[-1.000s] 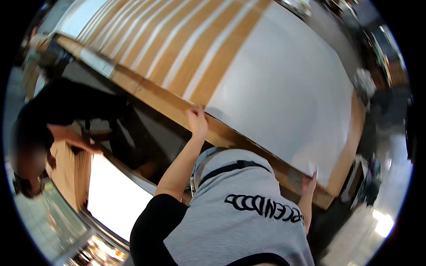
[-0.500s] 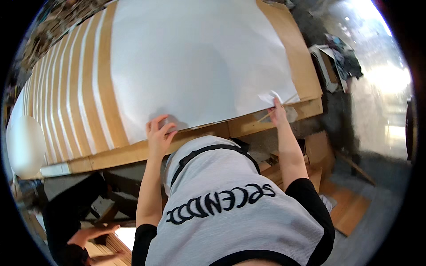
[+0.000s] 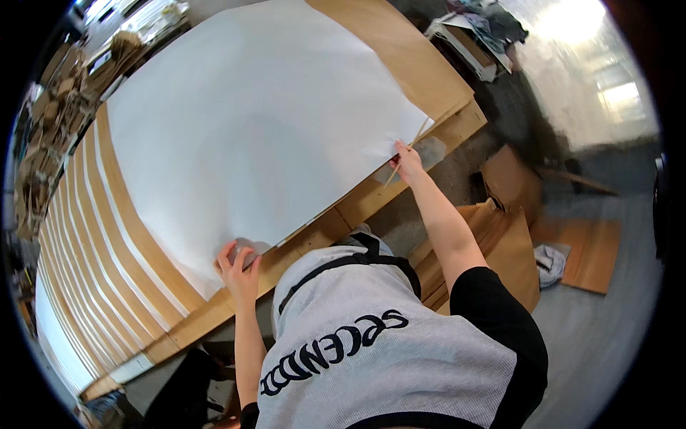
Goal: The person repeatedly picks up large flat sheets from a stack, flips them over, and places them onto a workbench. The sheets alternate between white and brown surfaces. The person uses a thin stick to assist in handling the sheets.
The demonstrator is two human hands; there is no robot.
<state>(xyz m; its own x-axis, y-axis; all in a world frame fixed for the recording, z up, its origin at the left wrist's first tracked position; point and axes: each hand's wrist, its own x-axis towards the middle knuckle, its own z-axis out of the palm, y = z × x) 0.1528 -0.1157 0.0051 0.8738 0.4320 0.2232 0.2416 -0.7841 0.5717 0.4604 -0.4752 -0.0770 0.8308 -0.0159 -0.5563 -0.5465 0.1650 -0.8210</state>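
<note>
A large white sheet (image 3: 250, 121) lies over brown sheets on a long surface in front of me. My left hand (image 3: 239, 272) is at its near edge, fingers bent and apart, with a shadow between thumb and forefinger. Farther right, my right hand (image 3: 407, 163) is closed at the sheet's near right corner. A thin wooden stick (image 3: 392, 176) is held in it and slants across the fingers. The sheet puckers slightly beside these fingertips. Whether they also pinch the sheet is too small to tell.
Brown and white sheets (image 3: 118, 222) lie fanned in strips at the left. A brown board edge (image 3: 336, 225) runs along the near side. Flattened cardboard (image 3: 511, 179) and a wood-coloured panel (image 3: 593, 254) lie at the right. A person's dark-clothed leg (image 3: 182, 390) shows at lower left.
My view has turned, so the striped sheets sit lower left. My right hand has let the lifted sheet corner down flatter. The stick stays in it.
</note>
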